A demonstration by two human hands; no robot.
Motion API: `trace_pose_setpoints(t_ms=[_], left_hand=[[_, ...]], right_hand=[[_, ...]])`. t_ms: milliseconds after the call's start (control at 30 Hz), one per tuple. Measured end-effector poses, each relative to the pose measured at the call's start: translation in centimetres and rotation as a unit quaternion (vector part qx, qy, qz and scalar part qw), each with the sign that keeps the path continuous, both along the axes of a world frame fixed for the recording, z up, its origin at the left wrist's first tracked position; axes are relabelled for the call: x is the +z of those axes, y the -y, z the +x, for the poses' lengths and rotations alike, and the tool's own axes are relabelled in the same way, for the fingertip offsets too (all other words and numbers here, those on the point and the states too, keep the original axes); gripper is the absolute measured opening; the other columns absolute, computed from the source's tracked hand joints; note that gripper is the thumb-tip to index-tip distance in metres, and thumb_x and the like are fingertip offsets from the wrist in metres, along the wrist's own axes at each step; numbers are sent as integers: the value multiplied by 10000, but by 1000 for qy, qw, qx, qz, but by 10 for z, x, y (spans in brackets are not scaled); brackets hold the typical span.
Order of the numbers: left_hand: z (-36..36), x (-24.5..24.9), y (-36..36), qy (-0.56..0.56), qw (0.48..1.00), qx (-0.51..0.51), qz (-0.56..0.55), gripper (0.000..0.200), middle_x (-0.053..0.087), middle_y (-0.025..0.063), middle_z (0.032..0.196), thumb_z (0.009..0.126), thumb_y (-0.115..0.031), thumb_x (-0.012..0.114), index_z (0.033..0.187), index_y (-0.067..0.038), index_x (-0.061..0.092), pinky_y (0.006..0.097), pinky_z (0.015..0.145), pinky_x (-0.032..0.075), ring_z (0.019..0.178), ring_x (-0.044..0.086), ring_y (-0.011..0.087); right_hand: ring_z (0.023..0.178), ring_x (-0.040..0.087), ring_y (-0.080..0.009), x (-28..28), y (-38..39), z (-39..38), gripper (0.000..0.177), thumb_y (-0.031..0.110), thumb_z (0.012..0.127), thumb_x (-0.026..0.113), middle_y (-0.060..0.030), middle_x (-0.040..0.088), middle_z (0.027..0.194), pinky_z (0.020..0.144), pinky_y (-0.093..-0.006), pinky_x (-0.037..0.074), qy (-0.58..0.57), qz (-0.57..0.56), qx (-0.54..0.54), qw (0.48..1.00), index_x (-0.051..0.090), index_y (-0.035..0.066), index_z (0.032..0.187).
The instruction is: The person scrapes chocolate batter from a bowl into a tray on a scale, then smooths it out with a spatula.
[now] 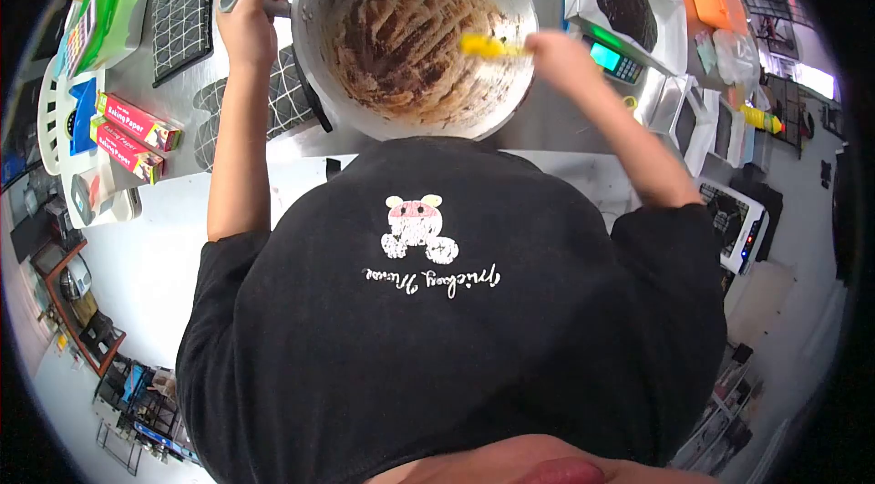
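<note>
My left hand (248, 24) is wrapped round the grey handle (278, 7) of a large metal pan (314, 56). A brown, streaky layer of batter (401, 28) coats the pan's floor, with smears up the right wall. My right hand (561, 60) is closed on a spatula (483, 46) with a yellow head, slightly blurred. The head is over the right side of the pan, near the smeared wall. Below the pan's left side lies a black quilted mitt (283, 106), partly covered by the pan and my forearm.
A paper-lined tin of dark batter (624, 1) is at the right, near a scale (615, 60) with a lit green display. More lined tins (679, 115) stand below it. Two baking paper boxes (137, 124), a checked pot holder (182, 19) and a green-lidded box (109, 5) are at the left.
</note>
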State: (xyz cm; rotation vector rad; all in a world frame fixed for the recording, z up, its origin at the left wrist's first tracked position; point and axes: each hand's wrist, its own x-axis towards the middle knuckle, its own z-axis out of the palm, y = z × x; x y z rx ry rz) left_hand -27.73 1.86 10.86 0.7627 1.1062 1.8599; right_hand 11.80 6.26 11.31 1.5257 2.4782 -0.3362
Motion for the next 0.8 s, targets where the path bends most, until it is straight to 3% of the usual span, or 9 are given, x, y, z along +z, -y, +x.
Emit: trace_pose_setpoints(t_ms=[33,100,233,367,567,800], left_hand=[[2,1,1,2,1000,16,17,166,576,105,691,725,32,593,843,-17,486,314,637,486,609,576,194],[10,0,6,-3,999,46,12,135,561,107,650,711,40,582,790,-7,484,311,601,485,569,562,192],[20,-6,10,-51,987,134,70,117,519,112,593,690,74,534,768,5,481,337,564,481,506,517,198],[29,-4,11,-48,980,165,104,135,532,121,600,681,77,543,778,6,480,324,542,475,510,525,197],[40,7,12,-88,970,185,129,151,543,128,610,673,89,553,782,18,477,309,510,470,488,517,190],[40,3,13,-94,972,179,117,155,544,122,610,665,109,550,765,19,473,296,493,463,489,524,186]], right_hand=[[842,625,-329,-7,-19,8,201,134,796,460,-132,646,889,692,-452,492,-23,56,-7,998,633,130,897],[840,623,-335,2,-37,11,188,131,801,451,-134,644,892,693,-466,487,36,98,-61,993,620,105,878],[848,622,-340,-8,-12,13,176,134,795,457,-143,642,885,700,-476,482,21,83,-58,995,614,93,863],[863,620,-345,-6,63,-3,185,145,775,482,-175,636,881,716,-476,478,31,-67,-72,995,626,84,875],[836,612,-357,23,131,-53,178,127,758,509,-193,634,840,721,-454,469,-125,-226,-158,953,634,79,875],[830,626,-339,-12,51,-8,210,142,786,483,-165,649,868,711,-445,484,-83,-30,-230,969,653,111,906]])
